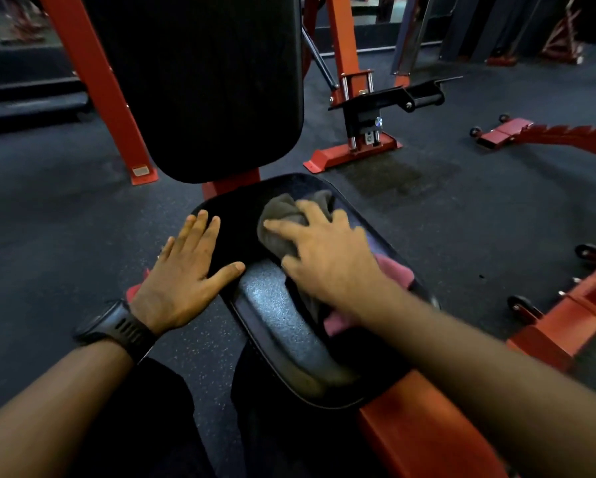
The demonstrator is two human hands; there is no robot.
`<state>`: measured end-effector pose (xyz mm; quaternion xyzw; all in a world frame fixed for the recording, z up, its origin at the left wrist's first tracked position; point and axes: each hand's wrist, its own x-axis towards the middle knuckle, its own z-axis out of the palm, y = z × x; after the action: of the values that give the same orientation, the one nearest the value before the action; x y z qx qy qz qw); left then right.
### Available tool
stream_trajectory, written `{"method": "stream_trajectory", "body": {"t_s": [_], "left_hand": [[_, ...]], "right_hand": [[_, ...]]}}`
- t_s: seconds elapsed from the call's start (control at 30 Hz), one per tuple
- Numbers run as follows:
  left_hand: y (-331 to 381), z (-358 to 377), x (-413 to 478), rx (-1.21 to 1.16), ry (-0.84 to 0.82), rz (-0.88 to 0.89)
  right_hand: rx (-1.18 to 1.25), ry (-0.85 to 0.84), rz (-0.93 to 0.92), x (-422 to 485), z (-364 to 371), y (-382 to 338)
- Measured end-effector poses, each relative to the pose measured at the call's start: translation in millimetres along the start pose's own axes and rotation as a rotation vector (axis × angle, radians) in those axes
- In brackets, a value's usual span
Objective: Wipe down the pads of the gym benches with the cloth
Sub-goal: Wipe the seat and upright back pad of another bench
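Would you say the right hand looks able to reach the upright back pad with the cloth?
Probably yes: the right hand holds the cloth on the seat pad, and the back pad rises just beyond it with nothing between them.

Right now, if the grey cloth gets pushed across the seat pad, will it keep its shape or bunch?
Likely floppy: the grey cloth is crumpled into soft folds under the right hand. Probably light, since it humps loosely. The seat pad looks glossy, so it should slide easily.
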<state>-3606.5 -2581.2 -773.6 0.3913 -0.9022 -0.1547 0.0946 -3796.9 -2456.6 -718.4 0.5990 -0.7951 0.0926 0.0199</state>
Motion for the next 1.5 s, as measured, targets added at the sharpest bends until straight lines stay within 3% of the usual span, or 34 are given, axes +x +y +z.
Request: {"method": "stream_trajectory", "body": {"t_s": [0.1,0.17,0.23,0.33,0.47,0.53,0.63,0.7,0.77,0.87,0.93,1.13,1.2,1.33,1.5], "left_hand": [[-1.4,-5.1,0.9,0.039,-0.024,0.006],[-2.8,-5.8,1.7,0.040,-0.024,0.016],[-4.2,-3.3,2.5,0.042,-0.006,0.029],[-3.6,-1.7,2.9,0.052,0.033,0.031],[2.0,-5.3,7.1,0.115,0.023,0.010],[1.2,-7.2,9.7,0.128,0.002,0.007],[-2.4,-10.0,10.8,0.136,-0.017,0.014],[-3.0,-9.3,9.7,0.133,-0.011,0.015],[-1.7,-7.3,9.6,0.119,0.001,0.017],[-0.8,-6.4,10.7,0.099,0.005,0.022],[-0.6,-8.4,12.4,0.112,-0.004,0.023],[-2.1,-11.7,19.2,0.136,-0.030,0.028],[-2.8,-11.5,22.8,0.115,-0.023,0.033],[-2.6,-14.4,28.5,0.125,-0.017,0.044],[-3.1,-37.1,38.4,0.309,0.062,0.079]], "right_hand": [[0.103,-0.018,0.209,25.0,-3.1,42.8],[0.145,0.069,0.409,4.4,-5.8,63.3],[0.087,0.066,0.472,-28.1,-9.0,56.7],[-0.023,0.040,0.245,-45.2,-6.9,11.3],[-0.036,0.081,0.008,22.1,8.5,-2.1],[-0.015,0.038,0.043,59.3,11.4,14.6],[0.127,0.032,0.313,74.1,5.7,47.9],[0.025,0.043,0.373,56.8,5.9,39.0],[-0.084,0.095,0.184,36.0,10.6,5.6],[-0.024,0.143,-0.131,53.6,20.4,-18.9],[-0.012,0.107,-0.107,84.5,20.0,-7.8],[0.020,0.053,0.309,85.0,7.9,38.8],[-0.077,0.075,0.231,66.3,7.0,15.1],[0.028,0.107,-0.075,87.1,20.2,-20.9],[0.061,0.083,0.175,133.1,19.0,0.9]]}}
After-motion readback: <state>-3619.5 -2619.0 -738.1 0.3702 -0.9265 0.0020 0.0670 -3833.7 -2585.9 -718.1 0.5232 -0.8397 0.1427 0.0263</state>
